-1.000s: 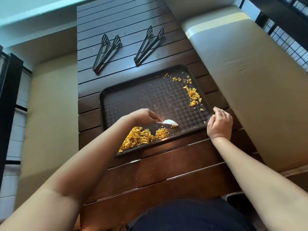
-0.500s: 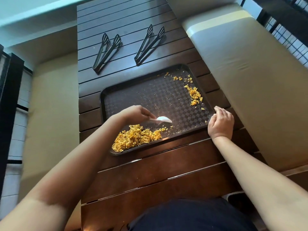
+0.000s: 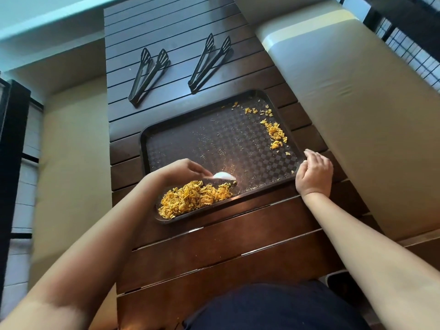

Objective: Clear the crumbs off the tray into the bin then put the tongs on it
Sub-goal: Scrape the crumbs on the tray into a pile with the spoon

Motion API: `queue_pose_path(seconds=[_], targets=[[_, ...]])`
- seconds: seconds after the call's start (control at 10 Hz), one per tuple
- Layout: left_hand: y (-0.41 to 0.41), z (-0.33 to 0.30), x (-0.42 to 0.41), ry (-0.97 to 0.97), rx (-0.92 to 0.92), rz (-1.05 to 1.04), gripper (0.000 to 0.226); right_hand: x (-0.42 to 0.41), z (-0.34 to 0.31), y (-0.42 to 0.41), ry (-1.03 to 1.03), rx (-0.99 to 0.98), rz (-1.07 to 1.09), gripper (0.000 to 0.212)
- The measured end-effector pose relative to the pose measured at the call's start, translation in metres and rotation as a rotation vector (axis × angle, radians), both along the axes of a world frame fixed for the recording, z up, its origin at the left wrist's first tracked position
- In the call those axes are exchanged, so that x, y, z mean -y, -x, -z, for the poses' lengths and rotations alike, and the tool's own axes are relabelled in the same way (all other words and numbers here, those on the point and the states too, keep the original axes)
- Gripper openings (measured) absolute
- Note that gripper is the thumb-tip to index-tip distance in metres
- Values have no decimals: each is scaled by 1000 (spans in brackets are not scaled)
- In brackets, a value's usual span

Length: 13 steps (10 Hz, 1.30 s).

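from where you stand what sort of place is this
Probably a balcony or patio seating nook: a dark slatted wooden table with cushioned benches on both sides and metal railing behind the right one.

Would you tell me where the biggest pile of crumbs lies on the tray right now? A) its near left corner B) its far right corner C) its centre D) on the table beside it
A: the big crumb pile fills the tray's near left corner, by the left hand holding the white scraper.

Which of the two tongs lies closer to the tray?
The right-hand tongs: their hinge end nearly reaches the tray's far rim, while the left-hand tongs lie off past its left corner.
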<state>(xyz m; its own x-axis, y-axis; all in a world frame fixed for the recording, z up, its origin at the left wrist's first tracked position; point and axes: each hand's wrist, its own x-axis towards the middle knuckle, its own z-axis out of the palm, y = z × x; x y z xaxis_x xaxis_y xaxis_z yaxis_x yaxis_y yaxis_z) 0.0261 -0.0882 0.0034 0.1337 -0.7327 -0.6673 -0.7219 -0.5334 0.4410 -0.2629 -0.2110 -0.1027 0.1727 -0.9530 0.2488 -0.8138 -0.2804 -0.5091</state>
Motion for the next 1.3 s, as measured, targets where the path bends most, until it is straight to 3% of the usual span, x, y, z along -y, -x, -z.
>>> queue_pose_path(seconds=[0.1, 0.2, 0.4, 0.6, 0.7, 0.9, 1.1, 1.3], targets=[[0, 5, 0, 86, -16, -120, 25, -1, 0, -1, 1, -1, -1, 50], [4, 11, -3, 45, -31, -142, 26, -1, -1, -1, -2, -1, 3, 50], [-5, 13, -18, -66, -78, -53, 25, -1, -1, -1, -5, -5, 3, 51], [-11, 20, -25, 196, -71, -446, 24, -1, 0, -1, -11, -8, 5, 51], [-7, 24, -25, 178, -58, -432, 25, 0, 0, 0, -16, -10, 6, 51], [14, 24, -23, 76, -56, -186, 22, 0, 1, -1, -18, -9, 6, 51], [10, 3, -13, -15, 178, 139, 24, 0, 1, -1, -9, -2, 7, 50], [-2, -6, 4, 138, -38, -185, 27, -1, 3, -1, 0, 2, 8, 49]])
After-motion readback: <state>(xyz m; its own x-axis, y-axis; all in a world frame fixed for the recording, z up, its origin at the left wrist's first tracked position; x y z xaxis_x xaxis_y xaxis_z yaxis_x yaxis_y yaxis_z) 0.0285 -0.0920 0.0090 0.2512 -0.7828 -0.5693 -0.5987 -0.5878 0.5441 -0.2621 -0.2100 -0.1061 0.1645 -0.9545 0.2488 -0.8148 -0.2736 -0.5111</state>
